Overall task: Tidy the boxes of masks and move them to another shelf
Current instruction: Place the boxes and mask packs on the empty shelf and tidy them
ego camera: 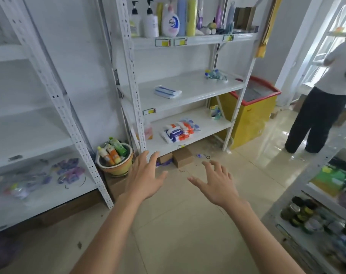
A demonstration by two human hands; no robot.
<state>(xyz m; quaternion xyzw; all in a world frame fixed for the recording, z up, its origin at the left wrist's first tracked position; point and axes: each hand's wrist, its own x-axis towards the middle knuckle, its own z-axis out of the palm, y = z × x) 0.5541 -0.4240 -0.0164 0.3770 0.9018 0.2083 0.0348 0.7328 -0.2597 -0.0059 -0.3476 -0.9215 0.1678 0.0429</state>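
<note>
Both my arms reach forward over the tiled floor toward a white metal shelf unit (190, 44). My left hand (146, 177) has its fingers spread and holds nothing; its fingertips are near the front edge of the lowest board. My right hand (215, 182) is also spread and empty, a little lower and to the right. A flat blue-and-white pack (167, 91) lies on the middle board. Several blue, white and orange packs (180, 130) lie in a loose pile on the lowest board (213, 133). I cannot tell which of these hold masks.
Pump bottles (150, 21) crowd the top board. A pot (115, 161) of bottles stands on the floor at left, cardboard boxes (182, 157) under the shelf. A second white rack (49, 115) is at left, a stocked rack (316, 214) at right. A person (324, 107) stands by a yellow chest freezer (253, 117).
</note>
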